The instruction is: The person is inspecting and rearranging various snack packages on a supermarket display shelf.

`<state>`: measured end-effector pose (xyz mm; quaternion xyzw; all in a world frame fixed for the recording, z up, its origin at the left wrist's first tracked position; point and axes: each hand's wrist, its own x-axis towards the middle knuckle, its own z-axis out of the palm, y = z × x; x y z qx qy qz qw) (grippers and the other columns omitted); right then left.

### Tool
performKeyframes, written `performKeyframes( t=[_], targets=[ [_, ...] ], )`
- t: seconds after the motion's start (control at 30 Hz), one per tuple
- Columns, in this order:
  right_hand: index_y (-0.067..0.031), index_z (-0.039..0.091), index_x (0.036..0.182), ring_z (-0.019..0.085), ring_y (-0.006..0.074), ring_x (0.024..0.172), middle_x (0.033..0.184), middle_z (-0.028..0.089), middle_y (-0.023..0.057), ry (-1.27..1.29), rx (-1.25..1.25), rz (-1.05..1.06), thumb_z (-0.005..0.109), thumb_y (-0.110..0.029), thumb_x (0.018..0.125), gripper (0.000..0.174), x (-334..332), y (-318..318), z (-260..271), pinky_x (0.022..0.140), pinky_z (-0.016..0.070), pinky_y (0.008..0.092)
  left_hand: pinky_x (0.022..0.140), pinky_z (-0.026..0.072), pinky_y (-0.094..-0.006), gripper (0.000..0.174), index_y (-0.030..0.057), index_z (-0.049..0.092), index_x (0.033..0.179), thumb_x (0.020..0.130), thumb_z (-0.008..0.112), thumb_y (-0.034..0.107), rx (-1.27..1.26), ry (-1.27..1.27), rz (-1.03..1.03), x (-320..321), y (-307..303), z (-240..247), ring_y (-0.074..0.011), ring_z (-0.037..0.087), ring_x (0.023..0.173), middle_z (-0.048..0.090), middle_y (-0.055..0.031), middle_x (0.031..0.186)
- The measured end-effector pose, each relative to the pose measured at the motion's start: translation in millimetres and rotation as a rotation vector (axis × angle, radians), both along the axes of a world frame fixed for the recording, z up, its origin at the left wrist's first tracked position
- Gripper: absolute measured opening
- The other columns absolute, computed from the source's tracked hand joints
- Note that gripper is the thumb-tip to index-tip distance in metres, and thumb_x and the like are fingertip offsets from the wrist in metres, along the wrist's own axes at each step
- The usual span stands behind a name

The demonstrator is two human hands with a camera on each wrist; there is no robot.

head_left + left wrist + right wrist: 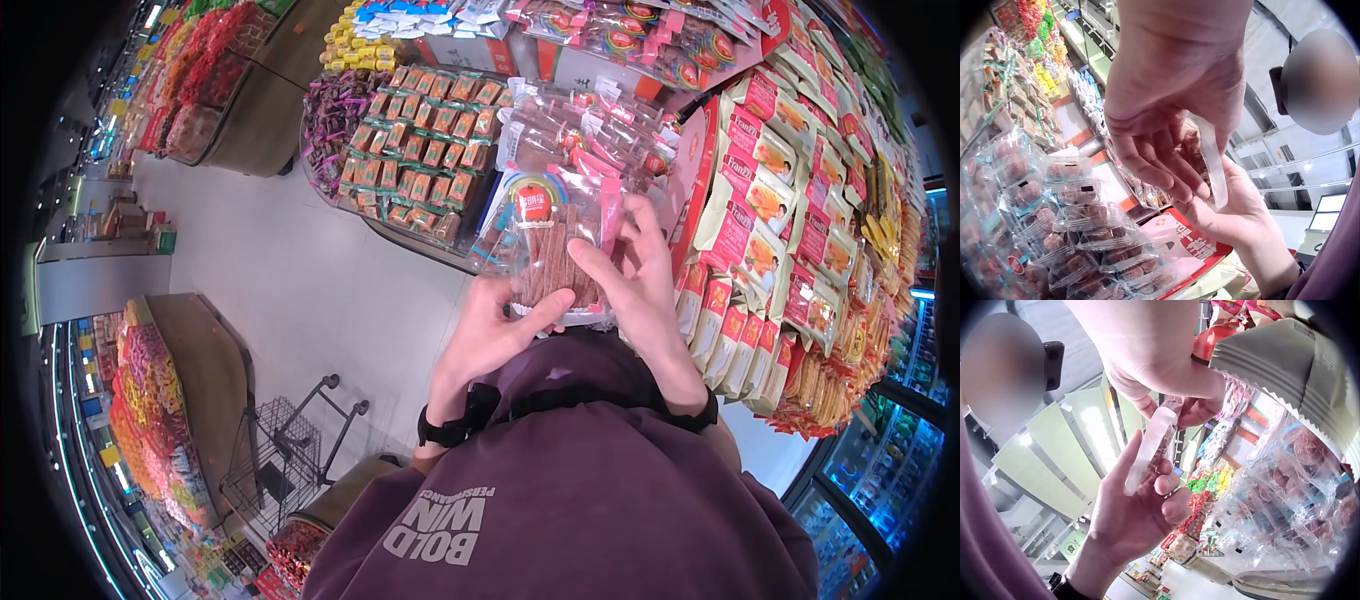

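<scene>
A clear packet of reddish-brown sticks (556,245) with a round red label is held up in front of the body in the head view. The left hand (500,325) grips its lower left corner, thumb across the front. On the right side, the right hand (635,280) pinches the packet with its thumb on the front and fingers behind. Seen from the left wrist, the left hand (1172,119) has its fingers curled behind the packet (1210,165). The right wrist view shows the packet (1152,447) edge-on between the left hand (1132,519) and right hand (1166,369).
Similar clear packets (590,135) lie on the display beyond the hands. Small wrapped orange-brown snacks (425,145) fill a bin to their left. FranZli bags (750,190) are stacked at the right. A wire shopping cart (285,455) stands at the lower left on the pale floor.
</scene>
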<state>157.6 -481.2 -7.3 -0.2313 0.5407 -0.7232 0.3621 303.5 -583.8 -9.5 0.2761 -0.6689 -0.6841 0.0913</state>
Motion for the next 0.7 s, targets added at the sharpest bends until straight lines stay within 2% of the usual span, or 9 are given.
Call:
performKeyframes(
  t=[0.07, 0.17, 0.27, 0.37, 0.43, 0.53, 0.57, 0.67, 0.7],
  targets=[
    [-0.0036, 0.044, 0.127, 0.061, 0.0115, 0.101, 0.109, 0.064, 0.0097, -0.004, 0.012, 0.006, 0.072, -0.006, 0.089, 0.046, 0, 0, 0, 0.089, 0.0482, 0.0286, 0.059, 0.0558, -0.0270, 0.024, -0.0053, 0.073, 0.100, 0.092, 0.072, 0.017, 0.075, 0.015, 0.032, -2, 2, 4, -0.0072, 0.063, 0.069, 0.072, -0.0071, 0.081],
    [-0.0033, 0.044, 0.127, 0.061, 0.0115, 0.101, 0.110, 0.064, 0.0102, -0.034, 0.007, 0.004, 0.072, -0.007, 0.090, 0.047, 1, -1, 2, 0.089, 0.0481, 0.0288, 0.059, 0.0581, -0.0271, 0.024, -0.0059, 0.072, 0.101, 0.093, 0.071, 0.017, -0.014, 0.017, -0.032, 2, -3, 1, -0.0069, 0.063, 0.069, 0.072, -0.0072, 0.079],
    [-0.0030, 0.043, 0.128, 0.061, 0.0115, 0.099, 0.111, 0.064, 0.0108, -0.041, 0.000, 0.011, 0.072, -0.008, 0.090, 0.049, 1, -2, 3, 0.088, 0.0484, 0.0281, 0.059, 0.0556, -0.0272, 0.023, -0.0044, 0.073, 0.101, 0.092, 0.072, 0.016, 0.009, 0.059, -0.009, 1, -3, 3, -0.0072, 0.063, 0.070, 0.072, -0.0066, 0.076],
    [-0.0027, 0.042, 0.128, 0.061, 0.0111, 0.097, 0.109, 0.065, 0.0103, -0.042, -0.006, 0.023, 0.073, -0.010, 0.089, 0.050, 2, -3, 3, 0.084, 0.0492, 0.0272, 0.061, 0.0526, -0.0272, 0.020, -0.0033, 0.074, 0.100, 0.092, 0.072, 0.015, -0.055, 0.017, -0.056, 7, -7, -3, -0.0075, 0.063, 0.072, 0.072, -0.0060, 0.079],
    [-0.0024, 0.041, 0.128, 0.061, 0.0106, 0.095, 0.105, 0.066, 0.0096, -0.032, 0.008, 0.033, 0.074, -0.011, 0.089, 0.052, 2, -3, 3, 0.081, 0.0498, 0.0267, 0.063, 0.0510, -0.0272, 0.020, -0.0027, 0.073, 0.102, 0.090, 0.074, 0.013, -0.101, 0.013, -0.017, 7, -5, -1, -0.0075, 0.063, 0.073, 0.073, -0.0057, 0.083],
    [-0.0021, 0.043, 0.127, 0.061, 0.0098, 0.091, 0.098, 0.067, 0.0067, 0.056, 0.050, 0.061, 0.075, -0.013, 0.089, 0.051, 1, -1, 0, 0.078, 0.0499, 0.0262, 0.066, 0.0501, -0.0268, 0.022, -0.0018, 0.072, 0.105, 0.087, 0.076, 0.012, -0.108, 0.060, 0.051, 6, -4, -2, -0.0067, 0.063, 0.075, 0.073, -0.0053, 0.088],
    [-0.0019, 0.045, 0.125, 0.062, 0.0097, 0.090, 0.099, 0.069, 0.0076, 0.164, 0.086, 0.091, 0.076, -0.015, 0.088, 0.050, 1, 0, 2, 0.077, 0.0499, 0.0273, 0.067, 0.0501, -0.0266, 0.024, -0.0014, 0.071, 0.106, 0.086, 0.077, 0.011, -0.099, 0.083, 0.076, 5, -4, -4, -0.0063, 0.062, 0.075, 0.073, -0.0052, 0.089],
    [-0.0017, 0.046, 0.126, 0.063, 0.0109, 0.092, 0.104, 0.070, 0.0105, 0.362, 0.124, 0.195, 0.076, -0.017, 0.088, 0.051, 0, -2, 3, 0.080, 0.0498, 0.0293, 0.068, 0.0501, -0.0261, 0.026, -0.0003, 0.071, 0.107, 0.085, 0.078, 0.010, -0.170, 0.097, 0.075, 10, -13, -11, -0.0057, 0.061, 0.076, 0.072, -0.0038, 0.088],
    [-0.0020, 0.046, 0.129, 0.065, 0.0143, 0.098, 0.113, 0.069, 0.0134, 0.421, 0.140, 0.191, 0.076, -0.018, 0.087, 0.053, 1, -1, 1, 0.082, 0.0499, 0.0314, 0.061, 0.0457, -0.0236, 0.022, 0.0004, 0.071, 0.102, 0.084, 0.079, 0.011, -0.251, 0.080, 0.094, 14, -20, -14, -0.0042, 0.056, 0.068, 0.068, -0.0009, 0.079]
  ],
)
